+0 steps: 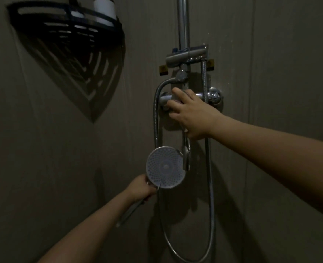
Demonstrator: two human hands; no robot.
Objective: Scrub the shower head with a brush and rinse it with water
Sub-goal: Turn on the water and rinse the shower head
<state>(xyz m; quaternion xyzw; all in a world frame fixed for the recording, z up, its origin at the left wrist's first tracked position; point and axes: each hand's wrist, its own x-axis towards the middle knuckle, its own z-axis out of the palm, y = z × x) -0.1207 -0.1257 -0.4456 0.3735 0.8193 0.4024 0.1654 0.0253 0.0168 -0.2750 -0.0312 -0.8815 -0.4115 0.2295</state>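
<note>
The round chrome shower head with its pale perforated face sits low at centre, face turned up toward the camera, its handle running down and left into the left hand, whose fingers are curled tight round the handle just below the disc. The right hand lies above and slightly right of the head, well apart from it, fingers spread and draped over the chrome mixer tap on the wall; whether they actually grip its lever I cannot tell. No brush shows. This looks like the rinse step: the right hand is the one at the tap. The silver flexible hose loops below. A dark corner shelf hangs upper left.
</note>
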